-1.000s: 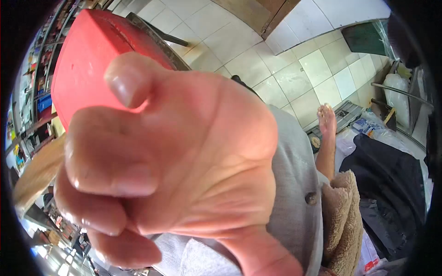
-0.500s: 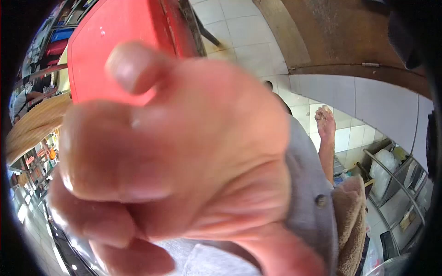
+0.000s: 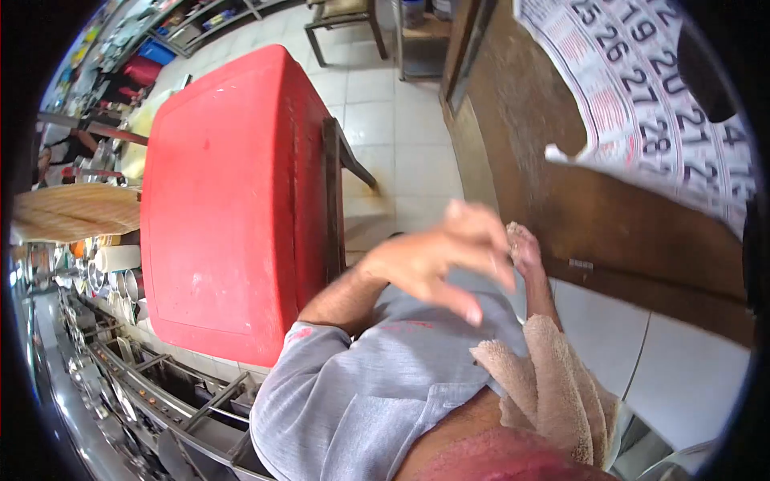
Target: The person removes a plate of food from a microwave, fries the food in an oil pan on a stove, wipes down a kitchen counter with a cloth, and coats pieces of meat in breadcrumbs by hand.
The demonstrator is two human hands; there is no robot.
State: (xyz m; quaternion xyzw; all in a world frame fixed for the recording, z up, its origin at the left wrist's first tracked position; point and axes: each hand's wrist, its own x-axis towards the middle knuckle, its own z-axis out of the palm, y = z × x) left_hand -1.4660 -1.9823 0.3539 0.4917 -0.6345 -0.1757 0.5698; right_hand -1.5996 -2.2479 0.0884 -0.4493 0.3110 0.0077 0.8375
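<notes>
My left hand (image 3: 437, 260) is in front of my grey shirt (image 3: 385, 361), slightly blurred. Its fingers are spread and hold nothing visible. Just beyond it, partly behind its fingertips, my right hand (image 3: 528, 250) is raised with the fingers curled. Something pale and crumbly-looking shows at those fingers; I cannot make out whether it is held or stuck to them. A beige towel (image 3: 553, 377) hangs over my right shoulder and upper arm.
A large red box (image 3: 216, 200) stands on a dark frame at my left. A brown wooden panel (image 3: 521, 136) bears a torn calendar (image 3: 642, 88) at upper right. Metal stove-like racks (image 3: 176, 401) line the lower left. A stool (image 3: 345, 24) stands on the tiled floor (image 3: 369, 120).
My left hand has moved away from right in front of the camera, down toward my right hand, and its fingers have spread. The view has shifted, showing the calendar and the whole red box.
</notes>
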